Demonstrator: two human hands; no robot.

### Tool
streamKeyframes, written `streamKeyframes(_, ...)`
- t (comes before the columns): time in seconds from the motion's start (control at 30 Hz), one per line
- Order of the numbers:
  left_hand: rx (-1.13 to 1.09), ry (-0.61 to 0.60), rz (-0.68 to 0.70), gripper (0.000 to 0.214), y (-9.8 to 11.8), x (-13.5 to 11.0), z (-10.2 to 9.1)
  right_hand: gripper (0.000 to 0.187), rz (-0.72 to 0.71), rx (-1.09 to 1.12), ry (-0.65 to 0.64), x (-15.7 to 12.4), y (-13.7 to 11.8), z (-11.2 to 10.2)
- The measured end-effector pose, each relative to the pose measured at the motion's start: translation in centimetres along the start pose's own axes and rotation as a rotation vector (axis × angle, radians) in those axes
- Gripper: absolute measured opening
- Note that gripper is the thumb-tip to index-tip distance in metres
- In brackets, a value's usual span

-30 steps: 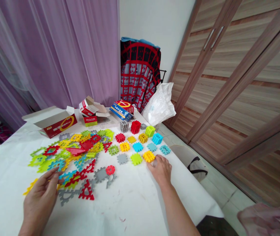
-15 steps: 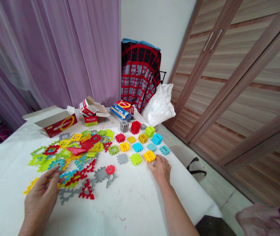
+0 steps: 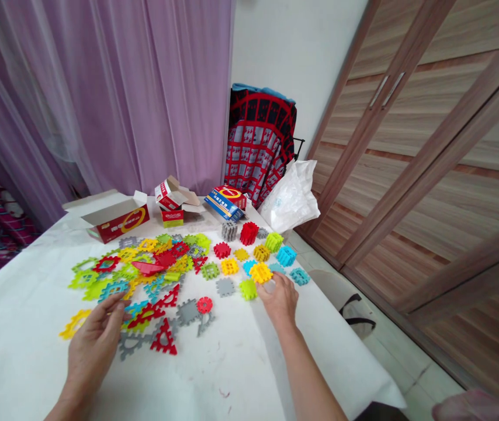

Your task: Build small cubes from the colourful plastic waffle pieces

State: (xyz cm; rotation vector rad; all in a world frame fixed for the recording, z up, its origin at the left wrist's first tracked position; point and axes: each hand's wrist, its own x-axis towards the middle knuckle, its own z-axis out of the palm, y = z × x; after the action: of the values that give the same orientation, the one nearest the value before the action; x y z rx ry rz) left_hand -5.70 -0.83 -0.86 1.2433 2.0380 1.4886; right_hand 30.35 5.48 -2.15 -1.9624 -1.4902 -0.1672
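Yellow toothed block (image 3: 260,272): gripped by the right hand (image 3: 281,299), close to the lime square (image 3: 248,289) on the white-covered worktop (image 3: 214,374); contact between them cannot be told. Left hand (image 3: 94,339): half-curled by the mixed pile (image 3: 157,266); I cannot tell whether it grips anything. Apparent step: handling one block. Next move calls for a steady grip and clearance.

No legible text; blurred white characters on long red box (image 3: 118,228) and blue box (image 3: 224,207).
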Motion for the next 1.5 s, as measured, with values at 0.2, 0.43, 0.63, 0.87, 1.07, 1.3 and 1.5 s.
streamKeyframes(0.2, -0.119, -0.064, -0.111, 0.052, -0.3, 0.1, 0.3, 0.036, 0.006, -0.004, -0.067, 1.3, -4.6, 0.8)
streamKeyframes(0.43, -0.147, -0.078, -0.143, 0.054, 1.2, -0.4, 0.1, 0.032, -0.007, -0.006, -0.044, 1.6, -7.4, 2.8)
streamKeyframes(0.63, -0.187, -0.085, -0.15, 0.054, 1.5, -0.4, 0.1, 0.028, -0.002, -0.02, -0.01, 1.3, -8.5, 3.5)
streamKeyframes(0.87, -0.219, -0.07, -0.159, 0.056, 1.2, -0.3, 0.1, 0.024, -0.003, -0.05, 0.016, 0.7, -8.7, 4.3)
streamKeyframes(1.07, -0.234, -0.069, -0.148, 0.053, 1.4, -0.2, 0.0, 0.026, -0.004, -0.077, 0.015, 0.6, -8.9, 4.3)
streamKeyframes(1.3, -0.219, -0.08, -0.145, 0.054, 1.6, -0.3, -0.2, 0.03, -0.016, -0.109, -0.026, 0.8, -8.3, 4.4)
streamKeyframes(1.5, -0.24, -0.083, -0.148, 0.055, 1.4, -0.2, -0.1, 0.036, -0.046, -0.104, -0.033, 0.9, -7.5, 5.2)
